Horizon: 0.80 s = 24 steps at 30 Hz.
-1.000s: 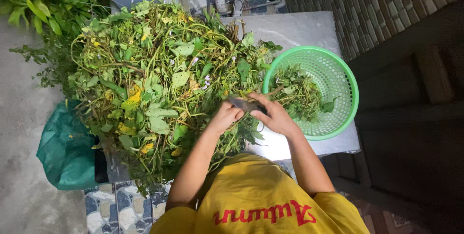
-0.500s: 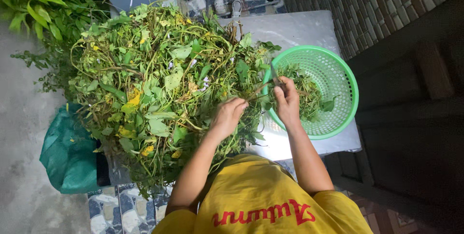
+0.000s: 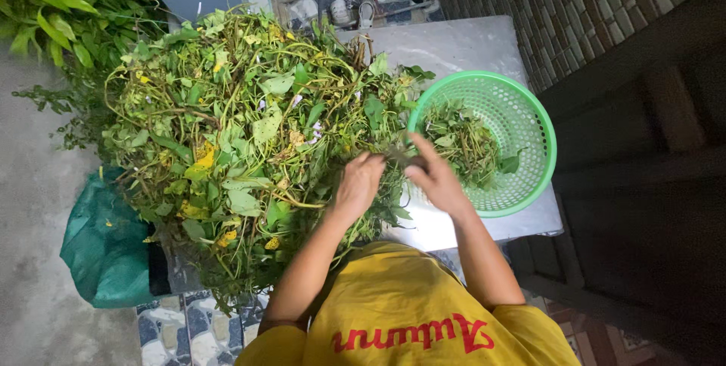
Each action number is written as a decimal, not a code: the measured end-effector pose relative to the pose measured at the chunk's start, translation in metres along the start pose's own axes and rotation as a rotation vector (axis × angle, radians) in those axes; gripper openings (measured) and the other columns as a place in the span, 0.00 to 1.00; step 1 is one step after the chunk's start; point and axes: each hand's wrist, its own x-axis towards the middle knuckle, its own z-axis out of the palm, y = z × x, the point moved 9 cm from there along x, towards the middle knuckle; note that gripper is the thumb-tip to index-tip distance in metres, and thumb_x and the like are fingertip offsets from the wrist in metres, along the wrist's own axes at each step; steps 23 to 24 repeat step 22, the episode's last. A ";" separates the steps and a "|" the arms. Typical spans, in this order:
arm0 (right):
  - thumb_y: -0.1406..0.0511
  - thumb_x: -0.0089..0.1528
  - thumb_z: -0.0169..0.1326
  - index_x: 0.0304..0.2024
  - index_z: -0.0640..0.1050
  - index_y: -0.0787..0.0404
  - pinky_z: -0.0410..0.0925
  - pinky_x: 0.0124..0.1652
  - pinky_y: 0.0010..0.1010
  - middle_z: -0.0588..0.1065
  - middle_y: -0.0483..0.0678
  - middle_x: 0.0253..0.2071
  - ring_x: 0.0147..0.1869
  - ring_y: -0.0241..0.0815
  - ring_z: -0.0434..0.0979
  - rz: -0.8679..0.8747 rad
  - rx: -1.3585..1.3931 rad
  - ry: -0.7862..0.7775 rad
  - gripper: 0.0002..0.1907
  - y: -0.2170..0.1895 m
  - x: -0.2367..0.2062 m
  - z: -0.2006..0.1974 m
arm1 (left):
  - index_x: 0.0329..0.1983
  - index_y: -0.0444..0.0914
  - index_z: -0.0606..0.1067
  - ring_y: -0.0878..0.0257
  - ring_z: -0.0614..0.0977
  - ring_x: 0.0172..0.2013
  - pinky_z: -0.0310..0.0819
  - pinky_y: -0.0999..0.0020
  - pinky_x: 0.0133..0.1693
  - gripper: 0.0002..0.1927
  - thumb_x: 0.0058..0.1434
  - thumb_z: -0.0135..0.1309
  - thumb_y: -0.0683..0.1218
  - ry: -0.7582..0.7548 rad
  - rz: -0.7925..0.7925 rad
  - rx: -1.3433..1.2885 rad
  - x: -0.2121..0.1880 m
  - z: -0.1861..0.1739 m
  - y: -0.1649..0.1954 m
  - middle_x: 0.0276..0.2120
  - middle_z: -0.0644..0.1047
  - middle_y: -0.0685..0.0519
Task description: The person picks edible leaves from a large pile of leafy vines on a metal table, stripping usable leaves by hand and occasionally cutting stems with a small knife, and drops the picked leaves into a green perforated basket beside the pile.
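Head view: at right of centre, the round green plastic mesh basket [image 3: 522, 139] holds plucked greens. Both hands meet at centre frame, left hand [image 3: 358, 184] and right hand [image 3: 435, 178] pinching a thin green stem [image 3: 398, 157] beside the leafy vine heap [image 3: 242, 131].

**Both hands meeting up front, fingers pinched**

Both bare forearms reach forward from the body and angle inward, so the hands end up close together in the middle. Left hand [image 3: 358, 182] is curled, knuckles up, fingers bent down and tucked. Right hand [image 3: 436, 177] sits just beside it, wrist cocked slightly, index finger and thumb stretched toward the left hand's fingertips in a pinch. The gap between the two hands is tiny; can't tell if the fingertips actually touch.
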 end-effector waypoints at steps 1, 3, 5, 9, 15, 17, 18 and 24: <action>0.64 0.70 0.53 0.70 0.60 0.63 0.67 0.45 0.39 0.72 0.59 0.54 0.50 0.46 0.74 -0.198 -0.042 -0.085 0.29 -0.024 -0.003 0.013 | 0.45 0.33 0.79 0.48 0.82 0.33 0.79 0.55 0.37 0.10 0.69 0.48 0.42 0.031 0.063 -0.008 -0.002 -0.001 0.005 0.37 0.79 0.42; 0.62 0.67 0.57 0.62 0.67 0.61 0.69 0.44 0.37 0.76 0.52 0.46 0.46 0.43 0.76 0.063 -0.182 -0.109 0.24 -0.004 0.000 0.017 | 0.48 0.35 0.79 0.49 0.82 0.37 0.79 0.54 0.42 0.11 0.69 0.48 0.42 0.096 0.194 -0.023 -0.001 -0.007 0.017 0.37 0.79 0.43; 0.61 0.65 0.58 0.57 0.70 0.61 0.70 0.42 0.35 0.77 0.48 0.39 0.41 0.40 0.76 0.228 -0.240 -0.071 0.21 0.013 -0.003 0.012 | 0.49 0.35 0.78 0.51 0.82 0.32 0.77 0.56 0.34 0.14 0.64 0.51 0.46 -0.008 0.042 0.191 0.002 -0.005 0.006 0.35 0.80 0.43; 0.64 0.66 0.55 0.56 0.70 0.62 0.66 0.37 0.32 0.72 0.45 0.33 0.35 0.37 0.70 0.271 -0.118 0.101 0.18 0.038 -0.005 -0.018 | 0.55 0.42 0.76 0.54 0.82 0.26 0.71 0.56 0.33 0.14 0.71 0.50 0.52 -0.323 -0.397 0.410 -0.011 -0.015 -0.028 0.27 0.81 0.47; 0.66 0.70 0.50 0.54 0.70 0.60 0.56 0.29 0.23 0.65 0.39 0.30 0.30 0.28 0.61 0.261 0.186 0.387 0.10 0.080 -0.011 -0.038 | 0.41 0.42 0.80 0.59 0.81 0.25 0.71 0.63 0.25 0.10 0.68 0.52 0.51 0.053 -0.050 0.254 -0.019 -0.047 0.018 0.33 0.83 0.51; 0.64 0.71 0.48 0.51 0.70 0.58 0.53 0.23 0.22 0.63 0.37 0.26 0.24 0.27 0.58 0.316 0.324 0.505 0.08 0.100 -0.012 -0.045 | 0.44 0.41 0.81 0.58 0.80 0.20 0.71 0.62 0.20 0.10 0.68 0.51 0.49 -0.018 -0.039 0.287 -0.019 -0.029 0.021 0.36 0.82 0.47; 0.63 0.72 0.47 0.49 0.70 0.57 0.52 0.22 0.22 0.62 0.37 0.24 0.22 0.27 0.58 0.326 0.382 0.553 0.06 0.108 -0.012 -0.048 | 0.45 0.41 0.81 0.57 0.80 0.18 0.70 0.62 0.17 0.10 0.69 0.50 0.48 -0.052 -0.036 0.305 -0.020 -0.021 0.020 0.38 0.82 0.46; 0.55 0.74 0.46 0.40 0.63 0.55 0.53 0.16 0.26 0.63 0.39 0.19 0.17 0.32 0.58 0.462 0.618 0.837 0.14 0.151 -0.027 -0.080 | 0.43 0.42 0.80 0.58 0.82 0.24 0.73 0.63 0.24 0.10 0.73 0.48 0.48 -0.057 -0.017 0.355 -0.028 -0.004 0.015 0.33 0.83 0.49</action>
